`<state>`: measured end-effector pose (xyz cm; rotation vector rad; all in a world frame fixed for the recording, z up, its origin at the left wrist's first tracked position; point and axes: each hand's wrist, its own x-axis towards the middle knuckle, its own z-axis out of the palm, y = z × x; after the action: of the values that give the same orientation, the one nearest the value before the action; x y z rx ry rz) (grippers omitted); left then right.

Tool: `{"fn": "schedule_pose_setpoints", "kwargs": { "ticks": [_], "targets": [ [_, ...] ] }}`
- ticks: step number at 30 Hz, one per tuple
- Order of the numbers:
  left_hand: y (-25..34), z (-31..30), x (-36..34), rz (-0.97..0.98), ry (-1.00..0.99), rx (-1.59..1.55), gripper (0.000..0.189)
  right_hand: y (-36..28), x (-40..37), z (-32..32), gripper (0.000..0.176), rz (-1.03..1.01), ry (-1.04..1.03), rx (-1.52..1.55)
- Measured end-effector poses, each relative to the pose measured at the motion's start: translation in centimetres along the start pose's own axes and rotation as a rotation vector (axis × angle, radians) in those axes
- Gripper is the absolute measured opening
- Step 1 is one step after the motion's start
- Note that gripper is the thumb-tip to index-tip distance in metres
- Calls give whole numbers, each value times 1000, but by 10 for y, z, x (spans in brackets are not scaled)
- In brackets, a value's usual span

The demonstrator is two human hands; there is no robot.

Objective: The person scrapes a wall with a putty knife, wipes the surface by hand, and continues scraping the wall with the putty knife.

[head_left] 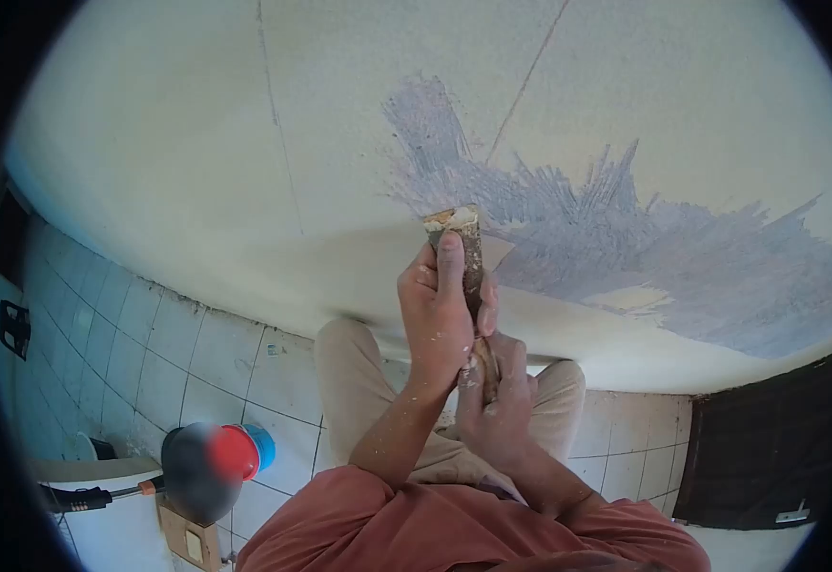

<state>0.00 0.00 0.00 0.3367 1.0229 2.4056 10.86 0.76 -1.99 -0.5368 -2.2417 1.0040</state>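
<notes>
Both my hands are on a scraper [473,262] whose blade meets the pale wall [339,124]. My left hand [435,300] wraps round the blade's lower part, thumb pressed flat on its face. Lower down, my right hand [500,405] grips the wooden handle. Whitish crumbs cling to the blade's tip, and flecks dot my hands and forearms. A rough grey-purple scraped patch [587,229] spreads from above the blade to the right, ringed by cream paint.
My bent legs [349,372] are close to the wall's foot. On the tiled floor [225,353] at left are a red and blue bucket [258,450], a dark rounded object [196,477] and a wooden piece [185,536]. A dark door [769,439] stands at right.
</notes>
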Motion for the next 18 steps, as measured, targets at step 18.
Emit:
{"fn": "schedule_pose_setpoints", "kwargs": {
  "ticks": [18],
  "targets": [
    [-8, 1, -6, -44, 24, 5, 34, 12, -4, 4, 31, -155, 129, -33]
  ]
}}
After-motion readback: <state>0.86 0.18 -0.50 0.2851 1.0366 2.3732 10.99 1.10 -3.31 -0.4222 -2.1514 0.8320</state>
